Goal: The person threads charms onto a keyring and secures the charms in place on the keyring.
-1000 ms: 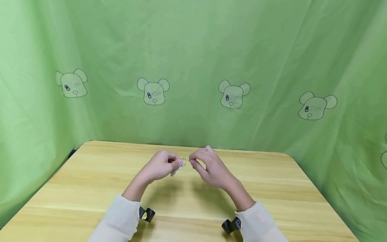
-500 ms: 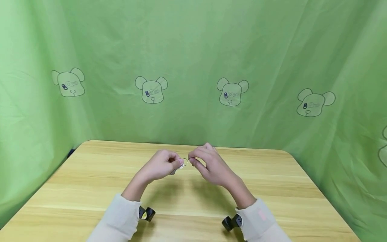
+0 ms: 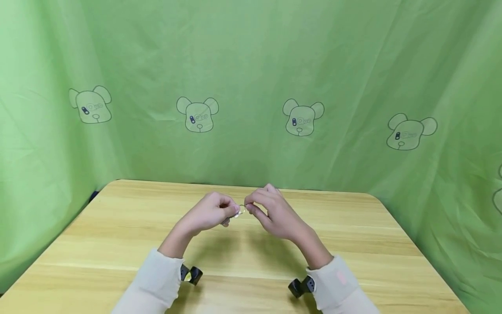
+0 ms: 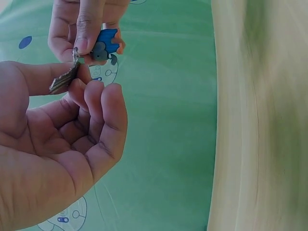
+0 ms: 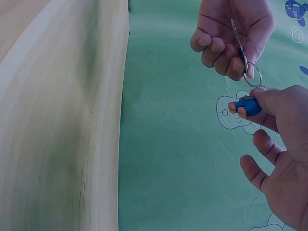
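Note:
My left hand pinches a notched metal key between thumb and index finger, its other fingers curled. A thin metal key ring runs from the key across to the right fingertips. My right hand pinches a small blue figure charm, with orange feet and a grey head, right at the ring's edge. Its lower fingers are spread and loosely bent. In the head view the ring shows as a small loop between the hands, above the table; the charm is hidden there behind the right fingers.
A light wood-grain table lies under both hands. A green curtain with bear-head outlines hangs behind and at both sides. Black wrist cameras are worn at the cuffs of the pale sleeves.
The gap between the hands has narrowed, and the ring now reaches the right fingertips. The key dangling below the left thumb has swung up out of sight in the head view.

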### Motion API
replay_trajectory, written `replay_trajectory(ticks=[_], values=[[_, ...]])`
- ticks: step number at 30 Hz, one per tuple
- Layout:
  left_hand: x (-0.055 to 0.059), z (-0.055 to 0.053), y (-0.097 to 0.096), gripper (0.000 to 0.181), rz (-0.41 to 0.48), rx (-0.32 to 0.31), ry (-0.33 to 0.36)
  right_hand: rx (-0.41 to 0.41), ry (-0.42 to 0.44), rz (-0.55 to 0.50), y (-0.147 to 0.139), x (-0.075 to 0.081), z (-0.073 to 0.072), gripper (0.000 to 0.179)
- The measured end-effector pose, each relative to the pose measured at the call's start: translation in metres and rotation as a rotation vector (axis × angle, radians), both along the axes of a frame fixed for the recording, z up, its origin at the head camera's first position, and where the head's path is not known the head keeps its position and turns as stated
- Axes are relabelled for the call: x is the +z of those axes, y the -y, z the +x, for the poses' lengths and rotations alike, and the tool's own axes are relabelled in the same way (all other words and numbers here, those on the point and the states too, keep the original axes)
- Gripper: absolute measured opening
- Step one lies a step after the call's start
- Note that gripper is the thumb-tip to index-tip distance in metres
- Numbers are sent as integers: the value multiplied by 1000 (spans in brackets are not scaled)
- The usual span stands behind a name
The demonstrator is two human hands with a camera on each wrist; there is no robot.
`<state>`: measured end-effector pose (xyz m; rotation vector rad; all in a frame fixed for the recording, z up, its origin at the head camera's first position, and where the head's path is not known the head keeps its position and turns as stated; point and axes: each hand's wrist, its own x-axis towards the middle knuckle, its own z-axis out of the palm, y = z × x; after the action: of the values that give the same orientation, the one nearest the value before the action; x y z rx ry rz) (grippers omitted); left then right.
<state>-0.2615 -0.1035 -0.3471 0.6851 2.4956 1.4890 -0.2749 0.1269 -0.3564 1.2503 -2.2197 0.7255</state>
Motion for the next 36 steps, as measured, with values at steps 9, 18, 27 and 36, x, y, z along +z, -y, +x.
replay_trajectory(ticks=[9,18,27,36], values=[[2,0,1,25,0,-3,23,5,0,13,2,1,-1,8],[3,0,3,26,-8,-17,12,0,6,20,3,2,0,10],[5,1,3,26,-7,-30,15,-5,-2,16,4,1,0,8],[4,-1,4,27,-14,-35,15,7,-36,5,3,1,-1,10]])
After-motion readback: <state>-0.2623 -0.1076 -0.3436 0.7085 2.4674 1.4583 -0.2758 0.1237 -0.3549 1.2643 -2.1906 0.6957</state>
